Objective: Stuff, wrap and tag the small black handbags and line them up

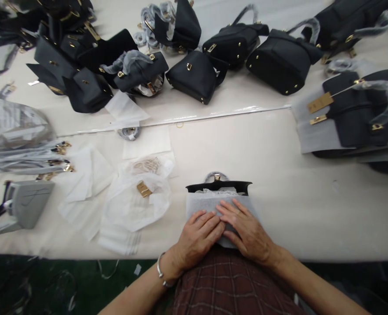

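A small black handbag [218, 187] stands at the near edge of the table, its front covered by a white foam sheet [200, 203]. My left hand [198, 236] and my right hand [246, 229] lie side by side on that sheet, fingers stretched flat and pressing it against the bag. The fingertips of both hands touch at the middle. A gold clasp and wrapped handle [216, 176] show behind the bag's open top, where crumpled paper stuffing is visible.
Several black handbags [197, 74] lie along the far side of the table. A wrapped bag [354, 109] sits at the right. White tissue sheets and plastic bags with gold hardware [143, 189] lie left of my hands. A grey device [28, 203] is at far left.
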A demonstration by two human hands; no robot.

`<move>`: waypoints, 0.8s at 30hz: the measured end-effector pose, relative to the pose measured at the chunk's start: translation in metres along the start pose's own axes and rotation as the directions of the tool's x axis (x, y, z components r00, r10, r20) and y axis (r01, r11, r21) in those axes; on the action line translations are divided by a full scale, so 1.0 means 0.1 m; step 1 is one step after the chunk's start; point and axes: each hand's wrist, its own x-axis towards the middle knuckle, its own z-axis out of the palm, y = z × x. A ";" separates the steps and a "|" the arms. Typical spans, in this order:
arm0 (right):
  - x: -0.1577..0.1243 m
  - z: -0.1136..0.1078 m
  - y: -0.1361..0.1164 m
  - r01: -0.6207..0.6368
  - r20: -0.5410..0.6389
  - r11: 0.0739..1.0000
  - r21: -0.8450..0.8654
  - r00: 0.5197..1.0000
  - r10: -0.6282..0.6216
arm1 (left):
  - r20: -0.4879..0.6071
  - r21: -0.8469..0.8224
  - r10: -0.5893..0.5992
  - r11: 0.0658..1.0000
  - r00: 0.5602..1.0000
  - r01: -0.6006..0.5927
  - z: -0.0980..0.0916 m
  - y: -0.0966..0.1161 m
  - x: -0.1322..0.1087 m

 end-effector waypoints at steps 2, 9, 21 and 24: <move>0.04 0.00 0.00 0.022 0.001 1.000 -0.004 1.000 -0.022 | -0.015 0.002 -0.020 1.000 1.000 0.020 0.00 0.01 -0.02; 0.06 0.05 0.11 0.063 0.037 0.998 0.012 0.997 -0.064 | 0.016 0.021 -0.059 0.998 0.998 0.059 0.02 0.02 -0.03; -0.04 0.06 0.24 -0.052 -0.115 0.974 0.219 0.990 0.079 | 0.043 0.056 0.032 0.998 0.999 -0.034 0.04 0.00 -0.01; -0.02 0.05 0.23 -0.053 -0.113 0.974 0.219 0.990 0.080 | 0.038 0.037 0.042 0.998 0.998 -0.043 0.08 0.01 -0.03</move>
